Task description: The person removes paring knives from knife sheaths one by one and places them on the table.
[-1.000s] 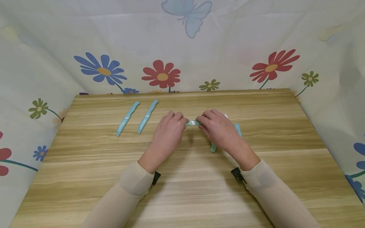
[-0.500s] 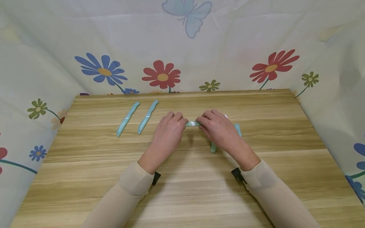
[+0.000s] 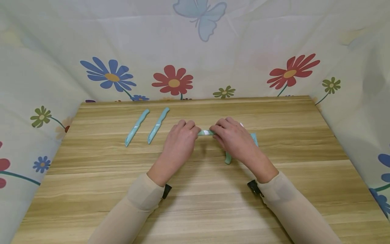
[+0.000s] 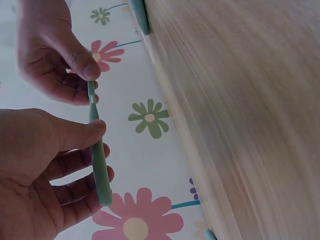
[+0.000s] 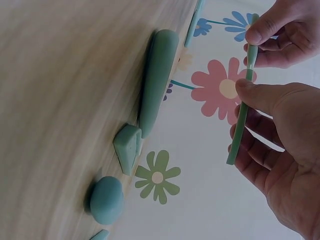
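Note:
Above the middle of the table, both hands pinch a slim green sheathed knife (image 3: 206, 132) held level from side to side. My left hand (image 3: 181, 140) has its thumb and fingers on the rounded handle (image 4: 100, 172), clearest in the left wrist view. The flat sheath (image 5: 240, 127) is gripped by my right hand (image 3: 236, 137), thumb on one side and fingertips on the other. A pale band shows where handle and sheath meet. Under the right hand, a green handle (image 3: 228, 158) lies on the wood, partly hidden, with a light blue piece (image 3: 254, 139) beyond it.
Two light blue sheathed knives, one farther left (image 3: 137, 127) and one nearer the middle (image 3: 158, 125), lie slanted on the wooden table (image 3: 195, 210). In the right wrist view, a small angular green piece (image 5: 127, 149) and a rounded blue end (image 5: 106, 200) sit near the green handle. A flowered cloth (image 3: 243, 61) surrounds the table.

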`<state>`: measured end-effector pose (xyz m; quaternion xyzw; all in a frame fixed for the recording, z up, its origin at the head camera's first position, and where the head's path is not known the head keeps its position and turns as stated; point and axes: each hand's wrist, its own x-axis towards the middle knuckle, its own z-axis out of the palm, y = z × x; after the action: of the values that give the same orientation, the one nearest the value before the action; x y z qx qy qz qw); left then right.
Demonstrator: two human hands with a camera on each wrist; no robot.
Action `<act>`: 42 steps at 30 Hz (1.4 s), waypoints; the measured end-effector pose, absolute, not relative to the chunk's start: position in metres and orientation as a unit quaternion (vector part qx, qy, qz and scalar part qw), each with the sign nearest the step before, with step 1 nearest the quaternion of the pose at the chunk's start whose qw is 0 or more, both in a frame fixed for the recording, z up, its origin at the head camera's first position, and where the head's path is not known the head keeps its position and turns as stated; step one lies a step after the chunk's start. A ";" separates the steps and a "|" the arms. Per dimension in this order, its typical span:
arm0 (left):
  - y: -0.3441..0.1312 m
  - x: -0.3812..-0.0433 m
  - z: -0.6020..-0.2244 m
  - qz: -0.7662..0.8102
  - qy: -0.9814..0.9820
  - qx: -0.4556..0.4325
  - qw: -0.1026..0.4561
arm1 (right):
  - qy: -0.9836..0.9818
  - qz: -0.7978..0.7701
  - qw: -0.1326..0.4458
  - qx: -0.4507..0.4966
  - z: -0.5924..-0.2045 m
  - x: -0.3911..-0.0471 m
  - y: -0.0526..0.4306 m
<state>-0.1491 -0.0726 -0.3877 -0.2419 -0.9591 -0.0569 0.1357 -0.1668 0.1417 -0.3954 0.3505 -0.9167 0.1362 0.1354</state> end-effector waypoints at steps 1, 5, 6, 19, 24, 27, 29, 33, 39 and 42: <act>-0.073 -0.149 -0.388 -0.057 -0.959 -0.242 0.136 | -0.917 0.135 0.136 0.351 -0.396 -0.167 0.142; -0.073 -0.148 -0.388 -0.056 -0.959 -0.242 0.138 | -0.916 0.133 0.136 0.352 -0.396 -0.167 0.142; -0.073 -0.148 -0.388 -0.056 -0.959 -0.242 0.139 | -0.916 0.133 0.136 0.352 -0.396 -0.167 0.142; -0.074 -0.148 -0.387 -0.056 -0.959 -0.241 0.138 | -0.918 0.137 0.132 0.349 -0.395 -0.167 0.142; -0.075 -0.149 -0.386 -0.056 -0.960 -0.241 0.133 | -0.918 0.136 0.129 0.349 -0.394 -0.167 0.142; -0.075 -0.149 -0.385 -0.057 -0.960 -0.241 0.132 | -0.918 0.135 0.130 0.350 -0.393 -0.167 0.142; -0.075 -0.149 -0.385 -0.058 -0.960 -0.240 0.131 | -0.917 0.135 0.130 0.351 -0.394 -0.167 0.142; -0.075 -0.149 -0.384 -0.058 -0.961 -0.239 0.129 | -0.917 0.135 0.131 0.352 -0.394 -0.168 0.142; -0.075 -0.149 -0.384 -0.058 -0.962 -0.236 0.125 | -0.918 0.133 0.131 0.351 -0.395 -0.168 0.142; -0.075 -0.149 -0.384 -0.058 -0.962 -0.236 0.125 | -0.919 0.134 0.128 0.349 -0.394 -0.168 0.142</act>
<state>-0.1493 -0.0750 -0.3840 -0.2359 -0.9620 -0.0577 0.1245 -0.1682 0.1418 -0.3944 0.3493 -0.9185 0.1340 0.1280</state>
